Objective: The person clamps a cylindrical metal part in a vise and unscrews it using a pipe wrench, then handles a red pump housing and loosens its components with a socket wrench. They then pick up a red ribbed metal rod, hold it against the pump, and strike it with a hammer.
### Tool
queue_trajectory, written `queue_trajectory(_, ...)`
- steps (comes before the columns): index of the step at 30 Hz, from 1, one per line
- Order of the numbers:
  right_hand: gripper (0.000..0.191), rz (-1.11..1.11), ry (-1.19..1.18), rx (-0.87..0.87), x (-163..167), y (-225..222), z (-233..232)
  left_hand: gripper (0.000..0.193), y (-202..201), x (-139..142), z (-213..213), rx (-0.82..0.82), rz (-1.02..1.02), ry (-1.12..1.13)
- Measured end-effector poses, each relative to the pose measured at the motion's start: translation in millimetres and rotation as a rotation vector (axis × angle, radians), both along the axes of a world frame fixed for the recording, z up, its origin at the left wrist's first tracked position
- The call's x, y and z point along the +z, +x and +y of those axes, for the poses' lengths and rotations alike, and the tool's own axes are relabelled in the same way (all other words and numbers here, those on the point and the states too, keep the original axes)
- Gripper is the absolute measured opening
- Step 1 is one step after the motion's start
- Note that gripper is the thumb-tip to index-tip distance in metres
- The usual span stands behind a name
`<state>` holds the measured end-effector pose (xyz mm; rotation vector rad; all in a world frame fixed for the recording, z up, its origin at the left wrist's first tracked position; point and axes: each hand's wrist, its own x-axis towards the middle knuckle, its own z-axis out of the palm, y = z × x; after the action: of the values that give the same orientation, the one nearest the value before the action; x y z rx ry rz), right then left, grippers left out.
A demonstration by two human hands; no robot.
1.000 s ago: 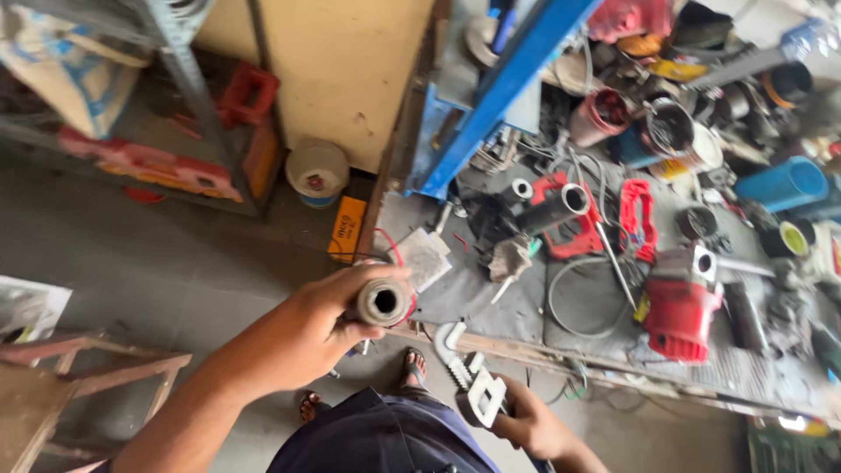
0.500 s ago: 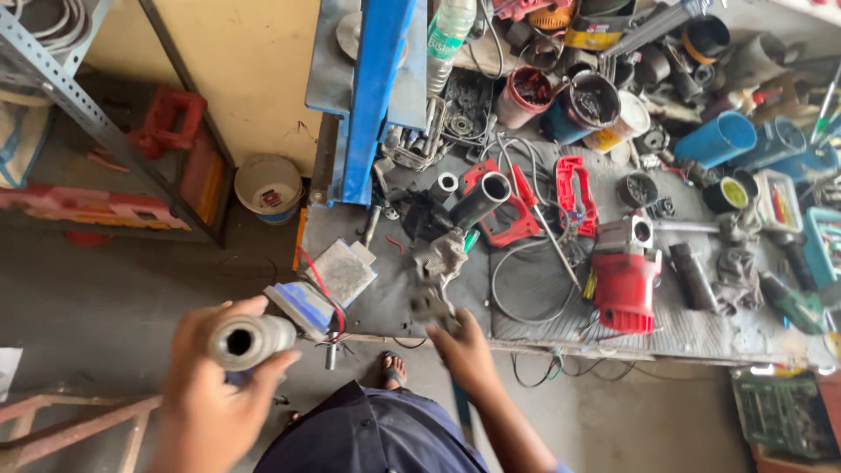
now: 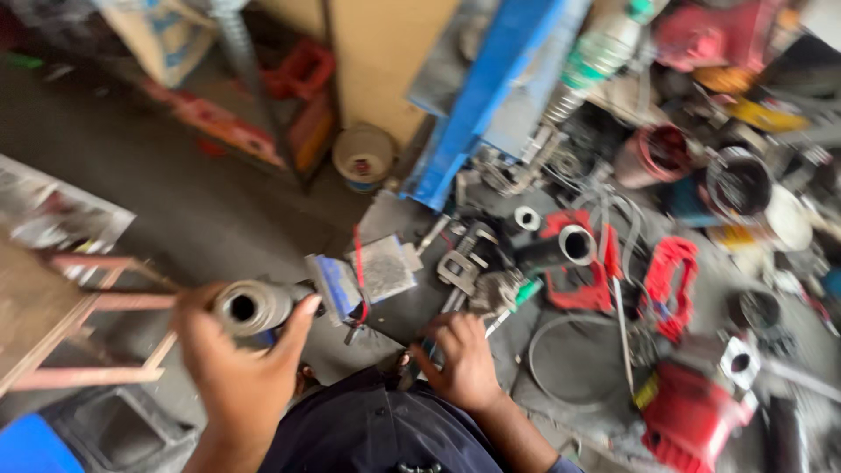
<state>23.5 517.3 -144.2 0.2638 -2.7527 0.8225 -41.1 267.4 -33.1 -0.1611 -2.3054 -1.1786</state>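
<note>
Although the picture was blurred by motion, a cluttered workbench (image 3: pixel 561 368) was seen filling the right side, with a grey concrete floor (image 3: pixel 175 201) to the left of it. Against the far wall a blue metal beam (image 3: pixel 491 96) was leaned, and a small round tub (image 3: pixel 363 158) was set on the floor beside its foot. Near the lower right edge of the bench a red power tool (image 3: pixel 692 416) was laid, and a red clamp-like part (image 3: pixel 670 280) was placed a little above it. A dark tube with an open round mouth (image 3: pixel 574 245) was seen lying near the middle of the bench, among wires and metal fittings that were too blurred to name. As for the work in hand, a short grey metal cylinder (image 3: pixel 250 307) with a hole through its end was held up off the bench, out over the floor, by the left hand (image 3: pixel 236 368), whose fingers were curled closed around it. The right hand (image 3: pixel 464 359) was rested on the bench edge, fingers bent down among small parts; whether anything was gripped could not be told. Judging by this, the cylinder had been picked up but nothing was yet fitted to it, and the crowded bench was left with little free room.
</note>
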Motion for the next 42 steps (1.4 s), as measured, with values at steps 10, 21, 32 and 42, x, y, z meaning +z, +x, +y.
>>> queue_trajectory(10,0.033,-0.141,0.057,0.831,-18.6,-33.8,10.5,0.055,-8.0,15.7,-44.1,-0.345,-0.237,0.062)
queue_trajectory(21,0.03,0.4,-0.084,0.322,-17.3,-52.0,-15.6,0.055,4.7,26.0,-32.7,-0.29,-0.103,0.236)
queue_trajectory(32,0.032,0.177,-0.347,0.203,30.9,-14.2,-68.1,0.05,-16.5,13.1,-58.3,-0.42,0.093,0.141)
queue_trajectory(42,0.029,0.244,-0.534,-0.05,73.7,-19.7,-167.7,0.065,-44.7,35.8,-87.7,-0.607,0.016,0.023)
